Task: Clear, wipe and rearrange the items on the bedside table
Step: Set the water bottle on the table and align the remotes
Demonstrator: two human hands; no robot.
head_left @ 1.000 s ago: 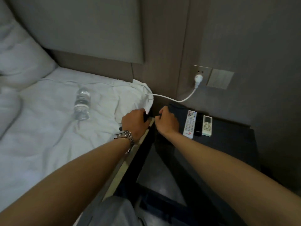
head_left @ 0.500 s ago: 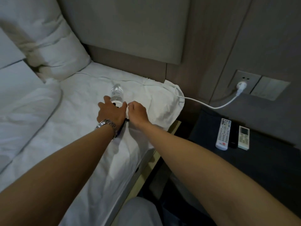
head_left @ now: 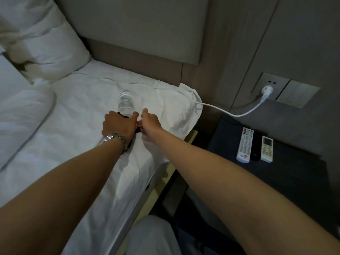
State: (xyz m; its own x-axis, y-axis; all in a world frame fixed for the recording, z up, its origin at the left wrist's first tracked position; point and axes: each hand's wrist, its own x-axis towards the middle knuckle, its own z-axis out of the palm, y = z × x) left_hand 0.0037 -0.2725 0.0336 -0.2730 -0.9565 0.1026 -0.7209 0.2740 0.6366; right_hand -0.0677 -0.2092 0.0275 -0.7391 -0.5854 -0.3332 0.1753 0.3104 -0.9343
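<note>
Clearing step: both hands, left [head_left: 119, 124] and right [head_left: 150, 121], lay a small dark item [head_left: 138, 130] (apparently pinched in each grip) on the bed [head_left: 73, 111] beside the bottle [head_left: 126, 103]; three remotes [head_left: 254, 144] await on the table [head_left: 294, 172].

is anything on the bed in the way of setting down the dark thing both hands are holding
Partly. The water bottle lies on the sheet just beyond the left hand and right hand, which hold a small dark object. The sheet nearer them shows nothing else.
</note>
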